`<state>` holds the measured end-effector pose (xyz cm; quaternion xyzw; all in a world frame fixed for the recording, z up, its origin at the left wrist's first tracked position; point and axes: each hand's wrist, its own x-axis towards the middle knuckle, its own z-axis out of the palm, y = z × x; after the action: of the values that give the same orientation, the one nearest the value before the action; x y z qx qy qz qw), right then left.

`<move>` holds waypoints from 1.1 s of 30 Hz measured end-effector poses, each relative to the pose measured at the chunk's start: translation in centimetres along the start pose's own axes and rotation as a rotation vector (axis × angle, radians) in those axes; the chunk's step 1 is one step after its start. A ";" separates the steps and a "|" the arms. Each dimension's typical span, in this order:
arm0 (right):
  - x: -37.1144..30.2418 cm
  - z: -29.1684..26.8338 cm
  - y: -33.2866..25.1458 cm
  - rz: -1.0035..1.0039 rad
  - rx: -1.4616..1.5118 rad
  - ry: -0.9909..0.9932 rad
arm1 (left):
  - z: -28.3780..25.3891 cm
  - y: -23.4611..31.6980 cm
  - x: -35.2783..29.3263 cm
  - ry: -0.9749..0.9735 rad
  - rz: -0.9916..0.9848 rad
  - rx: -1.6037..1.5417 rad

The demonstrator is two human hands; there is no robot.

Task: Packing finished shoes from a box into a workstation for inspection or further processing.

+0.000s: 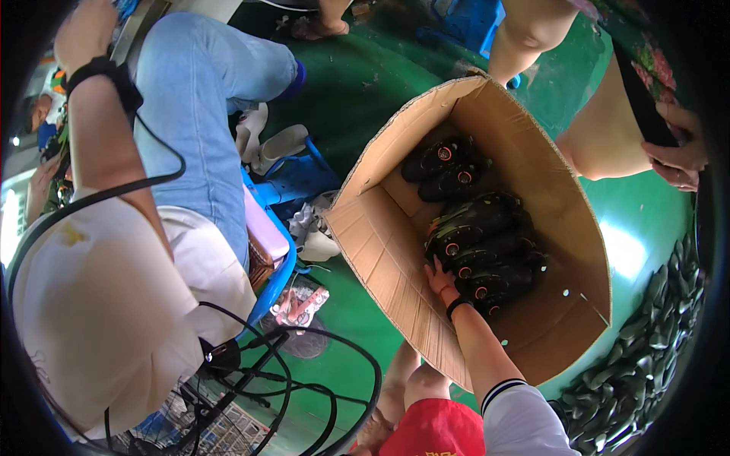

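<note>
At the upper left my right hand (79, 39) reaches away from me, a black strap with a cable (120, 82) around its wrist. The picture's dark rim cuts across the hand, and I cannot make out its fingers or anything in them. Below it are my cream shirt (99, 296) and my jeans (182, 99). My left hand is out of sight. Right of centre stands an open cardboard box (395, 258) holding several dark shoe-like items (475, 220) with round orange marks. Another person's hand (441, 280), on an arm with a striped white sleeve, touches these items.
A blue stool (283, 285) beside my leg bears a pink case (262, 224). Black cables (327, 334) loop at the lower left over a wire basket (220, 425). A heap of dark pieces (639, 365) lies at the right. Other people's legs (608, 129) surround the box on the green floor (372, 83).
</note>
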<state>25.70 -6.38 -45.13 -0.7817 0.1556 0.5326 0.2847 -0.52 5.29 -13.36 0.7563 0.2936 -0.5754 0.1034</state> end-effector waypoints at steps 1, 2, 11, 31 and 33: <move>0.7 0.2 -0.1 -0.004 0.034 0.028 | -0.3 -0.3 0.7 -0.005 -0.003 0.008; 1.3 0.4 -0.2 -0.009 0.068 0.056 | -0.4 -0.5 1.3 -0.010 -0.008 0.015; 7.3 1.6 2.0 -0.001 0.140 0.081 | -1.6 -3.0 4.6 -0.041 -0.087 0.050; 1.1 -0.5 -0.7 -0.091 0.021 0.452 | 0.0 -0.9 2.3 -0.225 -0.171 -0.012; -0.8 -1.8 -0.5 -0.156 0.106 0.405 | -1.3 0.7 1.2 -0.204 -0.109 0.169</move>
<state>27.05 -7.13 -43.80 -0.8663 0.1766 0.3320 0.3287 1.10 5.70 -14.21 0.6829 0.2731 -0.6765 0.0372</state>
